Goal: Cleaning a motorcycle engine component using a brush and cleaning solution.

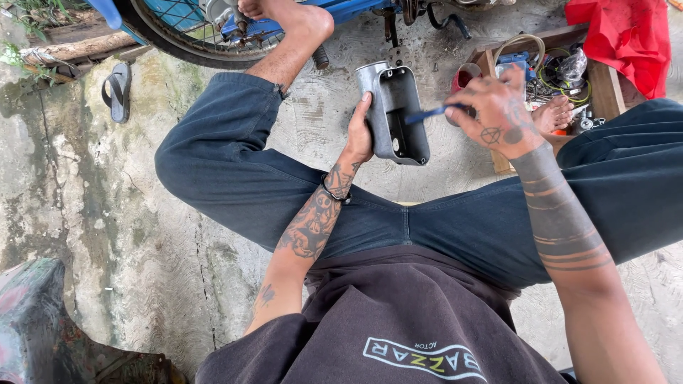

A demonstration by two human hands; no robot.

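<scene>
Here the person sits low over a concrete floor [107, 235], knees spread, in dark blue trousers. The left hand [359, 135] clasps a grey metal cover [395, 114] by its near edge, thumb along the side, holding it up between the knees with its hollow inner face turned toward the camera. The right hand [494, 114] is clenched around a blue-handled tool [430, 114], most likely a small brush or screwdriver, whose tip reaches into the hollow of the cover. Just beyond the right hand stands a wooden crate [605, 85] full of wires and small parts, with a red cloth [626, 35] draped over its far corner. At the top lies a blue two-wheeler, its wheel [178, 35] close to the person's bare left foot. A black sandal [117, 89] rests on the floor well to the left.
</scene>
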